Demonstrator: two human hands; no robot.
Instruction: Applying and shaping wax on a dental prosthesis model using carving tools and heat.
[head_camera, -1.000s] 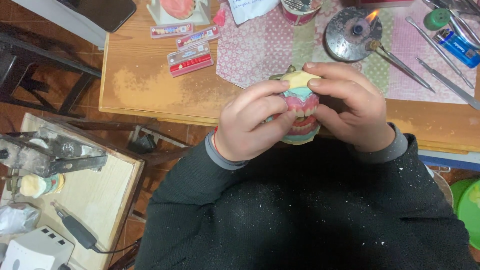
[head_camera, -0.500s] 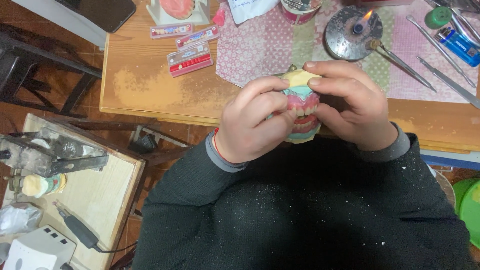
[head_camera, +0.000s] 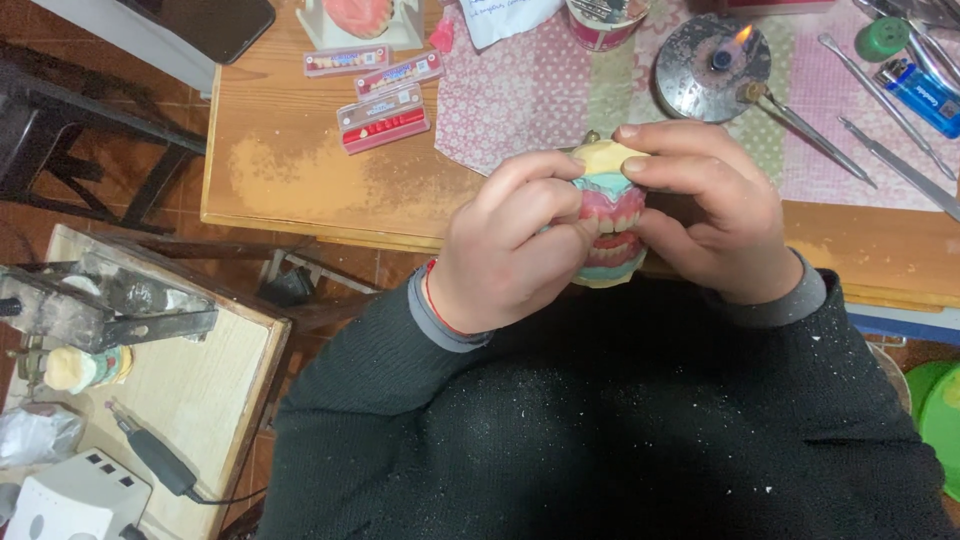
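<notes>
A: Where have you got the denture model (head_camera: 610, 225) right now?

B: You're holding it up in front of your chest, just off the near edge of the table (head_camera: 300, 170). Your left hand (head_camera: 505, 255) curls around its left side, fingers (head_camera: 530, 200) pressed against the pink wax and teeth. Your right hand (head_camera: 715, 215) grips from the other side, fingers wrapped over the yellowish plaster top.

A: What could go wrong?

B: I'd judge the model could slip, since it hangs over your lap and not the table; a loose grip would drop it. Pressing too hard on the soft wax could shift a tooth. The lit burner (head_camera: 712, 62) sits close behind your right hand, so your sleeve could catch the flame if you lean forward.

A: Anything you can't see?

B: The model's back and underside are hidden by your hands. The metal instruments (head_camera: 850, 130) run off the right edge.
</notes>
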